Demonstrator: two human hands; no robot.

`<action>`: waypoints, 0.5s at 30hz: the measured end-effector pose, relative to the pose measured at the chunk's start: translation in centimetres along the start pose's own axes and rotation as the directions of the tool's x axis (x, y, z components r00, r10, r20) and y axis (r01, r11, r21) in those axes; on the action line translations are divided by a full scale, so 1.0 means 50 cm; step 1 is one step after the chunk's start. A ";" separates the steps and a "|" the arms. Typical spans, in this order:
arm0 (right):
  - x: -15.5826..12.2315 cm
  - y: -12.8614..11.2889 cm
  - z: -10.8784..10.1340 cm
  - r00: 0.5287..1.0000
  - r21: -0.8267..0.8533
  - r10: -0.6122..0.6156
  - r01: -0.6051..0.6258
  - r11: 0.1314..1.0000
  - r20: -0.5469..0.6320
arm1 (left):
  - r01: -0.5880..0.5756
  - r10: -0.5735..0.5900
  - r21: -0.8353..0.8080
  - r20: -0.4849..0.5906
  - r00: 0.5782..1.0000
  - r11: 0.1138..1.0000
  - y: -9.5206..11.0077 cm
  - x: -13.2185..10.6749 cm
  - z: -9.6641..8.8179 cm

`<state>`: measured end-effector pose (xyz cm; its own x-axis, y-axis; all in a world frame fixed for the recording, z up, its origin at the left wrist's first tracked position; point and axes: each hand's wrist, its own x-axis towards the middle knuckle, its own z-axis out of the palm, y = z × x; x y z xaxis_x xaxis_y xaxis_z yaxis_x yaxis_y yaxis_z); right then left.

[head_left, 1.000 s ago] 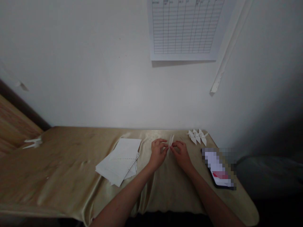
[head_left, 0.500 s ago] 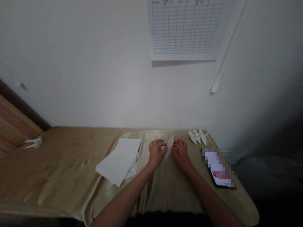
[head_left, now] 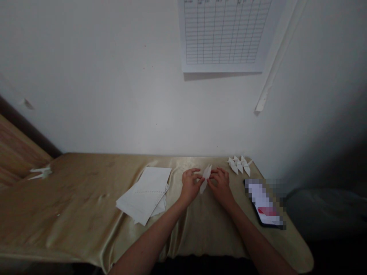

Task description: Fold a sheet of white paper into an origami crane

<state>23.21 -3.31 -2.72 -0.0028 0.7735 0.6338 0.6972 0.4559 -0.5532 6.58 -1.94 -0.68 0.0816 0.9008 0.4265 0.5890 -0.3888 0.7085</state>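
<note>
A narrow, pointed piece of folded white paper (head_left: 207, 172) is held between my two hands above the cloth. My left hand (head_left: 190, 184) pinches its left side with thumb and fingertips. From the other side, my right hand (head_left: 219, 183) pinches its right edge in the same way. The paper stands lengthwise, its upper end showing separate points. Fine folds in it are too small to make out. To the left of my hands lies a loose stack of white paper sheets (head_left: 146, 191). Beyond my right hand, several folded paper cranes (head_left: 239, 165) sit close together.
A phone (head_left: 263, 204) with a lit, partly blurred screen lies at the right. Gold satin cloth (head_left: 80, 206) with creases covers the table. Another white folded paper piece (head_left: 42, 172) rests at the far left. A printed chart (head_left: 222, 38) hangs on the wall (head_left: 114, 95) behind.
The upper end of the folded paper now shows parted points where it was a single tip. Both hands have shifted slightly to the right and keep their pinch.
</note>
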 end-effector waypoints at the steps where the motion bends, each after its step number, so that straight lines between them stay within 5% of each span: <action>1: 0.000 0.001 0.001 1.000 0.007 0.007 -0.007 1.000 0.009 | 0.009 -0.009 -0.012 -0.006 1.000 1.000 -0.001 0.000 0.001; 15: 0.000 -0.003 0.002 0.997 0.076 0.072 -0.075 0.994 0.032 | -0.034 0.032 -0.061 -0.029 0.999 0.998 -0.005 0.004 -0.007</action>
<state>23.04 -3.32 -2.72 0.0246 0.8182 0.5744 0.6389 0.4291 -0.6385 6.18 -1.72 -0.58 0.0771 0.8819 0.4651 0.5358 -0.4301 0.7266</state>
